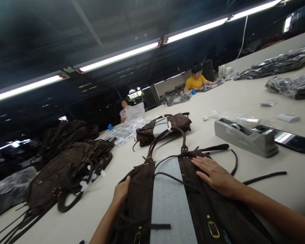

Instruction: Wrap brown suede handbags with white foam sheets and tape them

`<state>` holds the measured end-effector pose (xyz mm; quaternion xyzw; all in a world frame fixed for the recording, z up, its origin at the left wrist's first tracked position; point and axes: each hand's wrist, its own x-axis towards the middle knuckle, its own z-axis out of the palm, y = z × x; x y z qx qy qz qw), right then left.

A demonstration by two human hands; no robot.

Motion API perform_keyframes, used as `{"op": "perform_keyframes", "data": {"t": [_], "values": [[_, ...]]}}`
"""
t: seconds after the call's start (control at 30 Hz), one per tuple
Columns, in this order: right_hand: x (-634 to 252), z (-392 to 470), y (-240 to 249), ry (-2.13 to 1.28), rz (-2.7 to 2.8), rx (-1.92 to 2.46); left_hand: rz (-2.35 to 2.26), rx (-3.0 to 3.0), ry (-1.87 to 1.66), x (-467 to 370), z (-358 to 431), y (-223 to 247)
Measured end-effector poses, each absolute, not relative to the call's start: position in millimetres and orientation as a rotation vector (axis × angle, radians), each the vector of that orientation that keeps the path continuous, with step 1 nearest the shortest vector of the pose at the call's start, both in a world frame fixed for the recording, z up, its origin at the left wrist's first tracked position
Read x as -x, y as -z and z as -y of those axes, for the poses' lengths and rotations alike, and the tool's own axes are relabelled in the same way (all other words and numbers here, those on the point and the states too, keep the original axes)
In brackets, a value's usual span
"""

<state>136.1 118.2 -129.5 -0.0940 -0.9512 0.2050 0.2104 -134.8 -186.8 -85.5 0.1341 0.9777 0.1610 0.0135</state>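
A dark brown handbag (138,200) lies flat before me, with brass buckles, thin straps and two looped handles (152,145) pointing away. A pale grey strip (167,200) runs down its middle. My left hand (121,192) holds the bag's left edge, thumb on top, the other fingers hidden at the side. Stretched out flat, my right hand (213,174) rests on the upper right of the bag. Just beyond the handles lies a second brown bag (178,122) with a similar grey band.
Several brown bags (63,166) are piled at left. A grey tape dispenser (244,135) and a phone (292,139) sit at right. Plastic-wrapped items (295,86) lie farther back on the white table (213,101). Two people work across it, one in a yellow shirt (194,82).
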Motion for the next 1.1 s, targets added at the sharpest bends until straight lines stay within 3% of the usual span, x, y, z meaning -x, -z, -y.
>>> {"op": "perform_keyframes", "data": {"t": [0.17, 0.27, 0.43, 0.77, 1.1], "values": [[-132, -123, 141, -0.572, 2.595, 0.253, -3.248, -0.45, -0.181, 117, 173, 87], [-131, -122, 142, -0.57, 2.599, 0.254, -3.323, -0.904, -0.091, 104, 165, 90], [-133, -122, 139, -0.595, 2.615, 0.257, -3.043, -1.514, -0.043, 104, 163, 105], [-144, -123, 124, -0.638, 2.789, 0.257, -2.968, -1.038, -0.219, 138, 177, 114], [-211, -89, 53, -0.629, 2.772, 0.293, -2.983, -1.032, -0.299, 159, 174, 128]]}}
